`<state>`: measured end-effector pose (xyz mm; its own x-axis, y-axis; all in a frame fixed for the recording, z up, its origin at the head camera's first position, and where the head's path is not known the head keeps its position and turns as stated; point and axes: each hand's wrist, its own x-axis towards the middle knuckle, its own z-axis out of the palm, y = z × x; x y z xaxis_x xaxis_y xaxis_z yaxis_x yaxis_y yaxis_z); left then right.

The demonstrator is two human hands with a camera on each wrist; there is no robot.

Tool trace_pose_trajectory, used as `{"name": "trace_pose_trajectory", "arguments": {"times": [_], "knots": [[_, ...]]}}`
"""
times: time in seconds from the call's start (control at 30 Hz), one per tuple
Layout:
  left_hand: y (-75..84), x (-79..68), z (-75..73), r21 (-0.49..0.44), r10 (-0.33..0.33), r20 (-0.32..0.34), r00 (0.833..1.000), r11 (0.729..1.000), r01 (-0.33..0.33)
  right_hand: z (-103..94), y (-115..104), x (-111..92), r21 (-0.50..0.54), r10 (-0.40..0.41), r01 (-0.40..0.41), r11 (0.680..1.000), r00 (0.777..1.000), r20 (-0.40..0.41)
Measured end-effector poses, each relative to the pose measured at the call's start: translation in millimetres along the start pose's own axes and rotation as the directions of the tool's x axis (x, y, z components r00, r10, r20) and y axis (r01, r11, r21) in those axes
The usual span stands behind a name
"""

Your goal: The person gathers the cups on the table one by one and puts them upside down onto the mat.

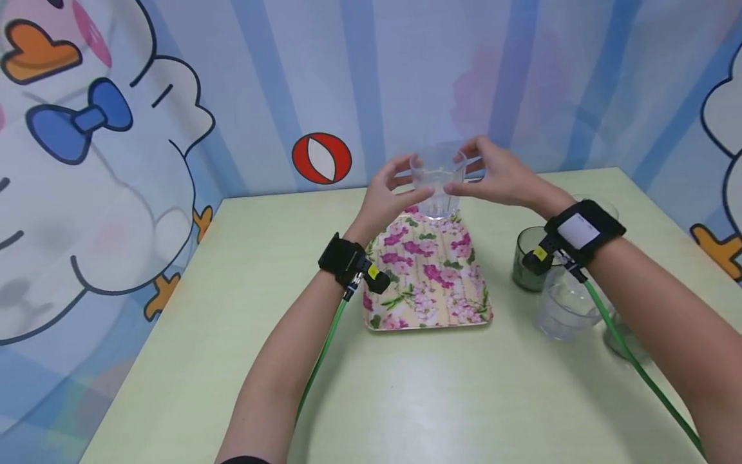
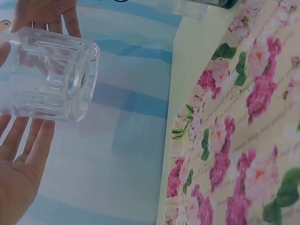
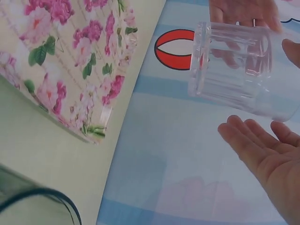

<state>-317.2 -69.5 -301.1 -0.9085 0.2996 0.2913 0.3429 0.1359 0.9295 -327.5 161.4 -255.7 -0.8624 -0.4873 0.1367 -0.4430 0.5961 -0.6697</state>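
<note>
Both hands hold a clear cup (image 1: 438, 183) with a faceted base, upright and raised over the far end of a floral tray (image 1: 429, 270). My left hand (image 1: 391, 193) takes the cup's left side, its thumb on the near face and fingers spread round the side. From the opposite side, my right hand (image 1: 498, 174) has its thumb and a finger at the cup wall. In the left wrist view the cup (image 2: 51, 77) shows its base apart from the tray. Some right fingers (image 3: 248, 140) lie off the wall in the right wrist view.
Right of the tray stand a dark tinted glass (image 1: 526, 274) and a clear cup (image 1: 562, 312). Another dark glass (image 1: 628, 345) is partly behind the right forearm. A cartoon-printed backdrop (image 1: 394, 77) borders the pale table (image 1: 261, 258). Green cables (image 1: 324, 367) run along both forearms.
</note>
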Motion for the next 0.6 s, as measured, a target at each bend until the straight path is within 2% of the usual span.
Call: {"name": "trace_pose_trajectory", "arguments": {"times": [0.2,0.3,0.6], "knots": [[-1.5,-3.8,-4.9,0.003,0.028,-0.001,1.000,1.000,-0.028,6.6,2,3,0.082,-0.028,0.030,0.996,0.999,-0.020],[2.6,-7.9,-7.4,0.003,0.051,-0.005,0.999,0.999,-0.051,9.2,1,4,0.119,-0.039,0.042,0.992,0.999,-0.023],[-0.2,-13.2,-15.7,0.005,0.097,0.011,0.995,0.995,-0.097,15.3,-1,11,0.069,-0.059,0.058,0.996,0.998,0.012]]}}
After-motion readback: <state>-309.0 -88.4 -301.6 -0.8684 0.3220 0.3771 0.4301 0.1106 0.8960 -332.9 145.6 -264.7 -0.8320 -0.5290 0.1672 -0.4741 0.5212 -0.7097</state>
